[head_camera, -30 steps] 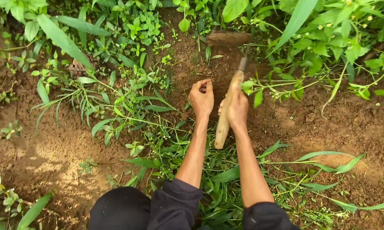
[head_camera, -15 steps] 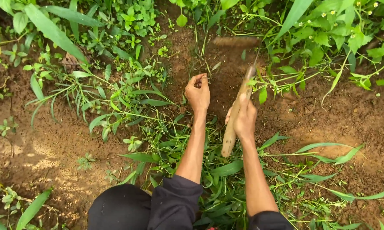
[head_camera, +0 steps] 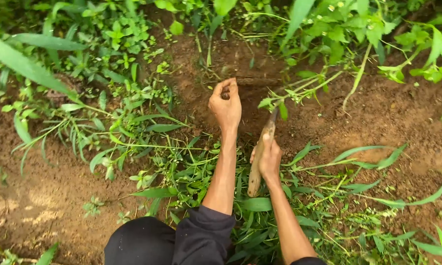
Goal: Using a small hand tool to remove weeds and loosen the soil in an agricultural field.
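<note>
My right hand (head_camera: 268,158) grips the wooden handle of a small hoe (head_camera: 258,159), whose metal blade (head_camera: 257,81) is sunk in the brown soil ahead, partly hidden under leaves. My left hand (head_camera: 226,103) is stretched further forward, its fingers curled shut over the dug soil just left of the blade; whether it pinches anything is unclear. Cut green weeds (head_camera: 201,172) lie scattered under both forearms.
Thick green weeds (head_camera: 108,44) stand at the left and along the top right (head_camera: 358,34). Bare brown earth (head_camera: 392,108) shows at the right and at lower left (head_camera: 44,201). My dark-clothed knee (head_camera: 142,243) sits at the bottom edge.
The hoe has swung forward and down, so its blade now bites the soil. My right hand has slid back toward me on the handle. My left hand has reached further forward.
</note>
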